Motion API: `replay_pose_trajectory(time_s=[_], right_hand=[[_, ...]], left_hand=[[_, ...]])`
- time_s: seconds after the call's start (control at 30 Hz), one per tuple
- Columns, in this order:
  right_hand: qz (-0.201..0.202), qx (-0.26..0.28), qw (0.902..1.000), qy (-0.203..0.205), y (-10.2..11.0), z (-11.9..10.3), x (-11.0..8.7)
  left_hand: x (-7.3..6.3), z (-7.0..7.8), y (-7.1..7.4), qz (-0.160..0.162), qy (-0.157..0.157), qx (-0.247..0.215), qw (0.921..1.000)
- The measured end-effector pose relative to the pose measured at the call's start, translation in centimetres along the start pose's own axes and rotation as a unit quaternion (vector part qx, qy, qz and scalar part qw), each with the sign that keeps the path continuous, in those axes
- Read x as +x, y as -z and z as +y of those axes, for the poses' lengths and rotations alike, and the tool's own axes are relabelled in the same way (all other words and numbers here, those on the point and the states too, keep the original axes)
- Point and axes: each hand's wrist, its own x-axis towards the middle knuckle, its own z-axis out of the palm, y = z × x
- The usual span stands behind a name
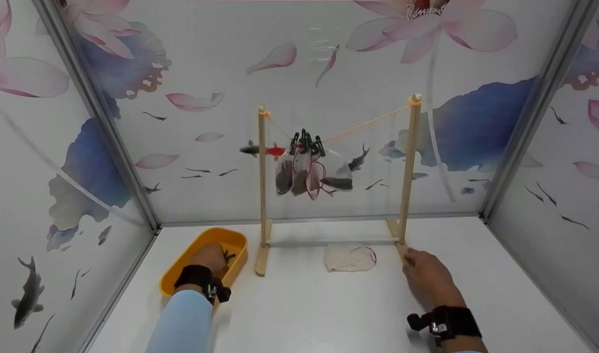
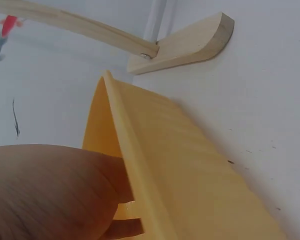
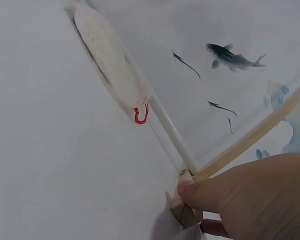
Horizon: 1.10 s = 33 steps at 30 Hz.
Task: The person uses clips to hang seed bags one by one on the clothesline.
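Observation:
My left hand [image 1: 209, 257] reaches down into a yellow plastic basket [image 1: 174, 274], with black clips [image 1: 229, 256] beside its fingers. The basket wall [image 2: 160, 165] hides most of those fingers, so whether they hold a clip does not show. With thumb and fingers, my right hand [image 1: 429, 274] pinches the right wooden foot [image 3: 184, 210] of a small drying rack [image 1: 410, 176]. Several mesh drawstring bags [image 1: 336, 169] with dark contents hang bunched from the rack's orange cord [image 1: 368, 126], under black clips [image 1: 304, 142].
A pale drawstring bag [image 1: 351, 259] with a red string lies flat on the white table [image 1: 299, 314], between the rack's feet. The rack's left foot [image 1: 262, 260] stands near the basket. Printed panels [image 1: 196, 39] enclose the back and sides.

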Motion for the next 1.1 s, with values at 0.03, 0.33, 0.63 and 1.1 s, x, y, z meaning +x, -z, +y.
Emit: replay_pose_trajectory(time_s=[0.03,0.33,0.63,1.1], right_hand=[[-0.001,0.001,1.0000,-0.001,0.0,0.0,-0.1],[0.009,0.001,1.0000,-0.001,0.2,-0.1,-0.4],[0.012,0.009,0.9998,-0.015,0.6,0.3,-0.5],[0.019,0.002,0.9998,0.004,0.3,-0.3,0.0]], left_hand=[[0.1,0.1,-0.1,0.009,0.000,0.005,0.9999],[1.5,0.4,-1.5,0.092,-0.012,0.047,0.9945],[1.2,1.6,-0.9,0.098,-0.010,-0.024,0.9948],[-3.2,10.1,-0.2,0.195,0.001,-0.299,0.9341]])
